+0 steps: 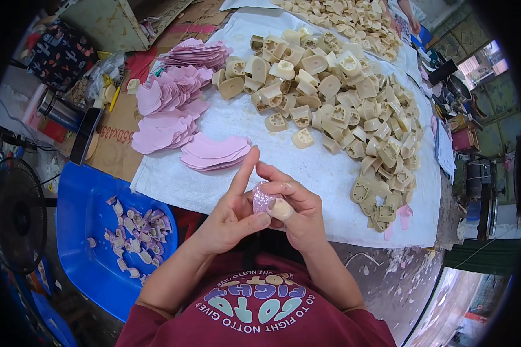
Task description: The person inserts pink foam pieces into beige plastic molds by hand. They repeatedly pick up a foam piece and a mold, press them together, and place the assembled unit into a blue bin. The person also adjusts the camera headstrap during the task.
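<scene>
At the frame's centre, my right hand (pixel 304 213) grasps the glittery pink piece (pixel 262 200) in its fingers, though I cannot tell whether my left hand (pixel 230 217) grips too, and uneven thumb pressure could make it slip.

Wedge-shaped cream plastic blocks (pixel 330 87) look smooth and glossy; the broad white cloth (pixel 173 180) is matt, faintly rough. Curved pale-pink sheets (pixel 217 150) appear matt, the small rounded pink piece (pixel 261 200) glittery. The wide blue plastic tub (pixel 78 202) shines.
</scene>
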Demonstrator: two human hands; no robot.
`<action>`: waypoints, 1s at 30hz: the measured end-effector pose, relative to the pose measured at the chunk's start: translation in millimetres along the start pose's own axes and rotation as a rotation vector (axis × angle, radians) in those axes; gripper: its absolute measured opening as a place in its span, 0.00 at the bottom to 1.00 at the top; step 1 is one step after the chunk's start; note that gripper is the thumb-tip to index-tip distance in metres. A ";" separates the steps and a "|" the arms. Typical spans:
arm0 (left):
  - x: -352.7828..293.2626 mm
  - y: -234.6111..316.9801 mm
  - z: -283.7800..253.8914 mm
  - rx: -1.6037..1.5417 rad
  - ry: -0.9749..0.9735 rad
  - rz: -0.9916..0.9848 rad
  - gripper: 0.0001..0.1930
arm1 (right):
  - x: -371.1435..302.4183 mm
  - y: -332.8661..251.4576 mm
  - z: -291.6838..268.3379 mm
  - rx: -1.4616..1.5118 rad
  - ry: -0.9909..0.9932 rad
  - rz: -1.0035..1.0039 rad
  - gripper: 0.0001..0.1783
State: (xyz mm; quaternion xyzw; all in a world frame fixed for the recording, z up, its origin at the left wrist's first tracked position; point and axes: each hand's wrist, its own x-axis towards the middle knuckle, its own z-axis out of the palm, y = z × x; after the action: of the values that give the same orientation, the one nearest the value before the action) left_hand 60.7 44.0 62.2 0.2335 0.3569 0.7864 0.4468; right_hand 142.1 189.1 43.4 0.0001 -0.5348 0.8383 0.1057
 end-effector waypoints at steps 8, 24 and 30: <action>15.5 21.7 -12.1 1.427 -0.340 0.440 0.44 | -10.6 -27.8 -7.8 0.019 0.284 0.466 0.19; 10.6 21.8 -1.5 1.538 0.014 0.383 0.25 | -13.0 -26.5 2.0 -0.553 0.221 0.058 0.13; 14.3 0.9 3.2 1.449 0.136 0.445 0.23 | -15.0 -13.3 -4.2 -0.302 0.268 0.031 0.16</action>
State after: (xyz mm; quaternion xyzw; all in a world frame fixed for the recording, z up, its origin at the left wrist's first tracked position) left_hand 55.3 57.3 65.6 0.4860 0.7553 0.4396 -0.0104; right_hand 159.6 195.7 51.8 -0.1356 -0.6355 0.7427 0.1619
